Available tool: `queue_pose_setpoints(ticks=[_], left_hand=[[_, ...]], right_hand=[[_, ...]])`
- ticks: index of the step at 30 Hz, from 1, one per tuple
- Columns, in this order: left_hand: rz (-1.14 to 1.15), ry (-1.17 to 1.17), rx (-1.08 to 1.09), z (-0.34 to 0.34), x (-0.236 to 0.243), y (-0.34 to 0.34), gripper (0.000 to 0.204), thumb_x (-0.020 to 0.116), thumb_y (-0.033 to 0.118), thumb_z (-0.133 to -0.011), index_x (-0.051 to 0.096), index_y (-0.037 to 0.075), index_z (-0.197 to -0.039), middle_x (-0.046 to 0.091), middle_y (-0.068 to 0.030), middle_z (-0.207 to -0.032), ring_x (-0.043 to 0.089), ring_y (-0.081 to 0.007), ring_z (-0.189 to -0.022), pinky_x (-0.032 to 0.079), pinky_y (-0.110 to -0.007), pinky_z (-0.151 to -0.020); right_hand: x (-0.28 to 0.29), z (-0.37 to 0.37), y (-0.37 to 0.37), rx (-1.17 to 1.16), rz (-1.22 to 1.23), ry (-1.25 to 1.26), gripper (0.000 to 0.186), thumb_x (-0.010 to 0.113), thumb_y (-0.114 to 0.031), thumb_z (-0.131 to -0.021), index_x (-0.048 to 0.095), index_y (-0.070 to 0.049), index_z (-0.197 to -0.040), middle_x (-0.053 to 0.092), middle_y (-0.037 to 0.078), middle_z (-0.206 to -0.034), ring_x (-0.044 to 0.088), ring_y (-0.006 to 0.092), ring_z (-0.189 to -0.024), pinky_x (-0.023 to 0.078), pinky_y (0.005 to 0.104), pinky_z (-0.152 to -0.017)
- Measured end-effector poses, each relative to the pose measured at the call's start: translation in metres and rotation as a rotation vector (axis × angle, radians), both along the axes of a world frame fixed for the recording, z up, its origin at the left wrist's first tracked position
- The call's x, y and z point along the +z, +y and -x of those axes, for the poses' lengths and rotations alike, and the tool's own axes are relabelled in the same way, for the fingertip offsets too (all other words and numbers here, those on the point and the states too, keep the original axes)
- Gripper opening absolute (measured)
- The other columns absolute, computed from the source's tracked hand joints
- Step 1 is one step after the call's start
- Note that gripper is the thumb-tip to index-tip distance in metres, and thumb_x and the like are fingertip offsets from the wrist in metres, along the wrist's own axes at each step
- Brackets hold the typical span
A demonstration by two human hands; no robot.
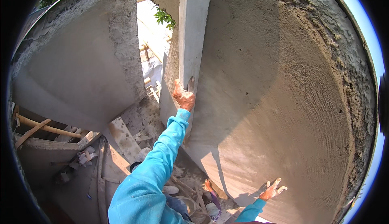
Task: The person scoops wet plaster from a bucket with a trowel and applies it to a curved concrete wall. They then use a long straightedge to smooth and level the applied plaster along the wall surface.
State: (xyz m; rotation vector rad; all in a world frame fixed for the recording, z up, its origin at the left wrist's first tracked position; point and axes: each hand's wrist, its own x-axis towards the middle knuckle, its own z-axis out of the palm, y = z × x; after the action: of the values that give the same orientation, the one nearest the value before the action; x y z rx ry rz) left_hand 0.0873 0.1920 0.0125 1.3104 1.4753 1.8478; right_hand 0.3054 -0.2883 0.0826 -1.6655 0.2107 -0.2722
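My left hand [184,95] grips a long, pale upright board [190,29], thumb at one side and fingers toward the other, where the board stands along the edge of a freshly plastered wall [279,102]. Low at the right, my right hand [274,190] has its fingers spread beside that wall's surface, touching or very near it, with nothing visible in it. The plaster is damp-looking and rough toward its curved right rim, and shadows fall across it. Both forearms are in turquoise sleeves.
A second grey wall [73,66] stands at left. A bright opening [148,38] shows leaves [164,18] and bamboo. Below are bamboo poles [40,125], a leaning plank [121,137], a long timber [101,175] and scattered rubble [85,157], with loose wood around my legs.
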Motion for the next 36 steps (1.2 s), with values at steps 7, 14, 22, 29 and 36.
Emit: queue_pose_setpoints(ticks=[7, 14, 22, 29, 36], left_hand=[[-0.006, -0.046, -0.145, -0.059, -0.021, -0.126, 0.035, 0.079, 0.022, -0.081, 0.056, 0.002, -0.097, 0.061, -0.0196, -0.074, 0.061, -0.0435, -0.065, 0.047, -0.046, -0.058], [-0.028, -0.070, -0.249, -0.106, -0.028, -0.228, 0.031, 0.079, 0.016, -0.076, 0.060, 0.004, -0.097, 0.063, -0.0155, -0.082, 0.064, -0.0396, -0.074, 0.050, -0.043, -0.064], [-0.077, -0.056, -0.455, -0.151, -0.053, -0.341, 0.041, 0.071, 0.007, -0.070, 0.059, 0.002, -0.110, 0.061, -0.0193, -0.093, 0.062, -0.0421, -0.083, 0.051, -0.047, -0.070], [0.007, 0.059, -0.992, -0.123, -0.064, -0.436, 0.046, 0.075, 0.009, -0.073, 0.059, 0.004, -0.116, 0.063, -0.0184, -0.101, 0.063, -0.0406, -0.095, 0.051, -0.046, -0.082], [-0.045, 0.223, -1.275, -0.074, -0.078, -0.491, 0.042, 0.074, 0.012, -0.078, 0.059, 0.005, -0.117, 0.065, -0.0171, -0.112, 0.062, -0.0402, -0.105, 0.048, -0.048, -0.096]], right_hand=[[-0.005, -0.008, -0.006, 0.037, -0.028, -0.027, 0.102, 0.080, -0.028, -0.084, 0.010, -0.031, -0.158, 0.015, 0.004, -0.154, 0.040, 0.0350, -0.132, 0.045, 0.0623, -0.101], [-0.003, -0.007, -0.014, 0.070, -0.048, -0.014, 0.096, 0.076, -0.019, -0.089, 0.012, -0.029, -0.159, 0.008, 0.007, -0.164, 0.036, 0.0347, -0.142, 0.042, 0.0639, -0.104], [0.015, 0.014, -0.024, 0.241, 0.115, -0.016, 0.096, 0.070, -0.039, -0.091, 0.006, -0.016, -0.160, 0.006, 0.015, -0.164, 0.026, 0.0363, -0.146, 0.045, 0.0506, -0.104], [0.038, 0.071, -0.049, 0.484, 0.089, -0.277, 0.105, 0.072, -0.041, -0.089, -0.001, -0.017, -0.160, 0.013, 0.018, -0.164, 0.018, 0.0376, -0.150, 0.023, 0.0546, -0.117], [0.007, 0.108, -0.084, 0.496, 0.141, -0.181, 0.102, 0.086, -0.025, -0.076, 0.022, -0.006, -0.152, 0.036, 0.018, -0.148, 0.039, 0.0304, -0.135, 0.040, 0.0450, -0.106]])
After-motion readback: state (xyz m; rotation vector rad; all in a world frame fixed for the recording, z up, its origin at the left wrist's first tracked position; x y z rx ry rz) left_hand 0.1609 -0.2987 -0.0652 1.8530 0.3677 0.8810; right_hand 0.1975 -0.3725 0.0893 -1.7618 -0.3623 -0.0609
